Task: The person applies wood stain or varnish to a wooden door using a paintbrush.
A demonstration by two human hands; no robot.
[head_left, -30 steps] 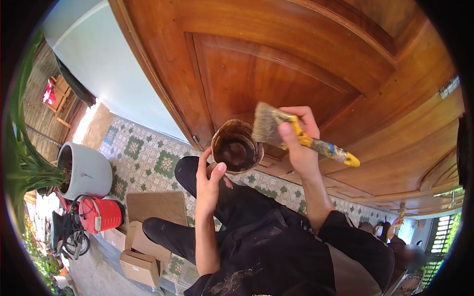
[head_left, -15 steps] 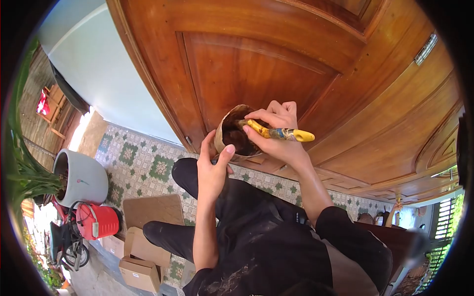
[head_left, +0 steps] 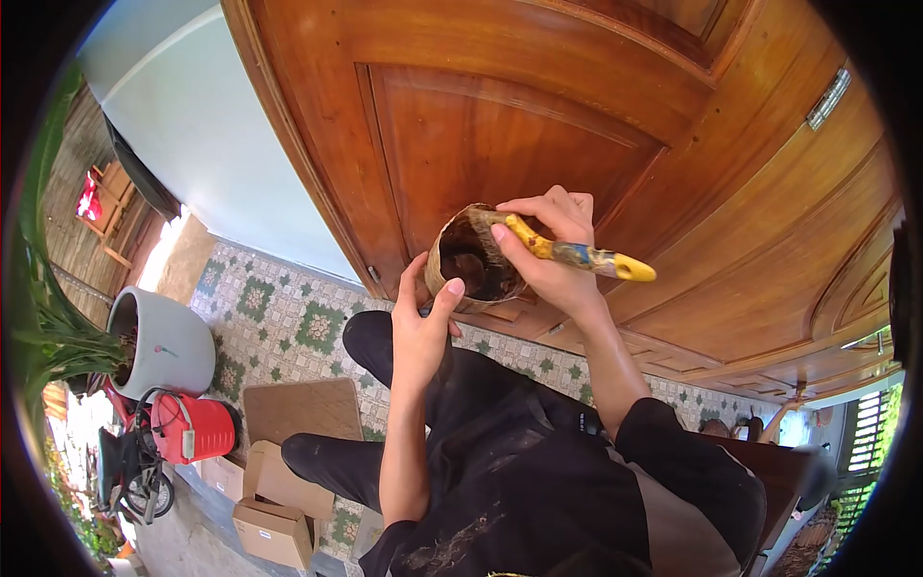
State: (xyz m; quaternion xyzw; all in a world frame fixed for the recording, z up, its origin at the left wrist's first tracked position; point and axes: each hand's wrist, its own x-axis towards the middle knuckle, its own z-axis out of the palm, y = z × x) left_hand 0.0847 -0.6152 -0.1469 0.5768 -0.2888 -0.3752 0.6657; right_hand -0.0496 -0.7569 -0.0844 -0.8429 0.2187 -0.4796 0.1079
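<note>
A stained round can (head_left: 444,252) with dark brown liquid inside is tilted in my left hand (head_left: 423,322), whose thumb and fingers wrap its near left side. My right hand (head_left: 556,242) grips a paintbrush with a yellow, paint-smeared handle (head_left: 586,258). The brush's bristles lie at the can's upper right rim, partly inside; their tips are hard to make out. Just beyond the can rises a varnished wooden door (head_left: 500,125) with a recessed panel.
On the patterned tile floor (head_left: 317,322) to the left lie a brown mat (head_left: 303,409) and cardboard boxes (head_left: 272,531). A red bucket (head_left: 195,428) and a grey plant pot (head_left: 173,341) stand farther left. Another person's arm (head_left: 777,420) shows at far right. A metal hinge (head_left: 828,99) is on the door.
My right hand has moved the brush up and to the right, from inside the can to its rim. The can has shifted slightly right in the view.
</note>
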